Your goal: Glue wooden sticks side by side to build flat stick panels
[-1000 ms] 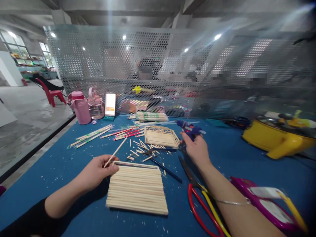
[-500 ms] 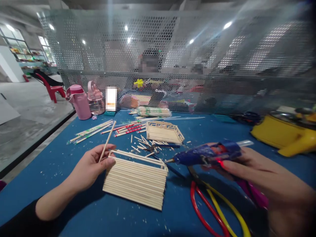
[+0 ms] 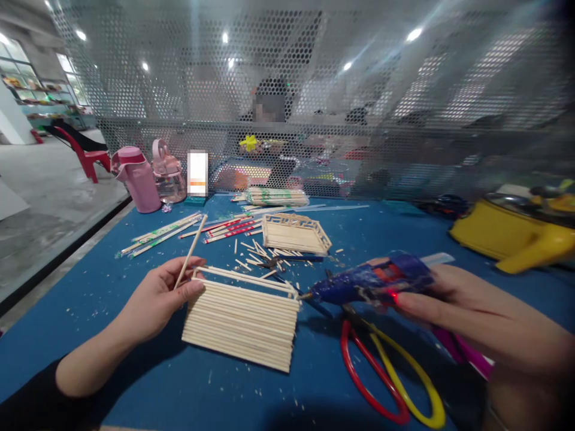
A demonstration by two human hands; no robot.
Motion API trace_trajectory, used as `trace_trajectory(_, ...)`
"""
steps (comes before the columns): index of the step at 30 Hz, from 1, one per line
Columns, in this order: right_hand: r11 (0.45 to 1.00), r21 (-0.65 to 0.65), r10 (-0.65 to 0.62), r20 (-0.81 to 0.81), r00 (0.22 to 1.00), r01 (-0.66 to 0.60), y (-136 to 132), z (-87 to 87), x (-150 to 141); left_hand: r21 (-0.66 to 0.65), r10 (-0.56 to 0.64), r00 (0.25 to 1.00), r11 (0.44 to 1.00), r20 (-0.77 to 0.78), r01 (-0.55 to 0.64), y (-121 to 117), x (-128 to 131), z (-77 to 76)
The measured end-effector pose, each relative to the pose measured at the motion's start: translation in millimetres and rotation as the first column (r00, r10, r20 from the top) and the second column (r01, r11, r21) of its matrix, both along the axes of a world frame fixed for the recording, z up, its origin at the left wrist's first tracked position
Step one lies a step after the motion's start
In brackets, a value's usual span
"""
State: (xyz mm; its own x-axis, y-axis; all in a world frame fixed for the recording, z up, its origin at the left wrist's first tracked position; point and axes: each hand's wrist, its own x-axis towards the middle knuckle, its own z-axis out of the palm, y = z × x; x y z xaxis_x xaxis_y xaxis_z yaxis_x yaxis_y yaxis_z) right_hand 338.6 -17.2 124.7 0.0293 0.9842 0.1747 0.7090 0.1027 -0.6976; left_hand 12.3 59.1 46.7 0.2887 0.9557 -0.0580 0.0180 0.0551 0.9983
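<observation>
My left hand [image 3: 162,299] is closed, pinching a single wooden stick [image 3: 191,248] that slants upward, while its thumb and fingers also grip the left end of a stick panel [image 3: 240,326]. That panel is made of many pale sticks laid side by side, with a raised rail of sticks along its far edge. In my right hand [image 3: 431,299] is a blue glue gun [image 3: 372,281], fingers wrapped round it and a red light glowing near the thumb. Its nozzle tip points left, at the panel's far right corner; whether it touches I cannot tell.
Scissors with red and yellow handles [image 3: 377,371] lie below the glue gun. Beyond the panel are a small stick tray [image 3: 294,233], cut stick pieces, pliers [image 3: 274,262] and wrapped sticks [image 3: 276,196]. A pink jug [image 3: 139,182] stands back left; a perforated screen [image 3: 314,78] closes the back.
The whole view has shifted slightly, so everything sits a little further left and higher. Both hands keep their holds, and the nozzle stays at the panel's corner.
</observation>
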Motion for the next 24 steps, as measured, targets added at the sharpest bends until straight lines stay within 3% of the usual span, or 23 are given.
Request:
trace_trajectory(3, 0.994, -0.051, 0.098, 0.014, 0.995, -0.097, -0.2, -1.3, 2.7, 0.012, -0.006, 1.0, 1.0, -0.024, 0.007, 0.1, 0.3, 0.6)
trace_trajectory(11, 0.994, -0.076, 0.083, 0.043, 0.996, -0.079, -0.3, -1.7, 6.6, 0.037, -0.052, 0.998, 0.998, -0.024, 0.053, 0.5, -2.8, -0.9)
trace_trajectory(15, 0.996, -0.076, 0.038, 0.012, 0.999, -0.037, 0.3, -2.2, 7.2, 0.081, -0.05, 0.994, 0.995, -0.1, 0.058, 1.9, -5.3, -4.1)
trace_trajectory(20, 0.995, -0.056, -0.093, -0.181, 0.979, 0.084, 1.0, -8.9, 9.5, 0.181, -0.032, 0.975, 0.981, -0.222, 0.073, 3.1, -6.9, -6.8)
trace_trajectory(24, 0.988, 0.011, -0.139, -0.368, 0.919, 0.154, 5.9, -14.1, 4.2, 0.224, -0.113, 0.978, 0.963, -0.178, 0.151, -0.8, -8.8, -7.3)
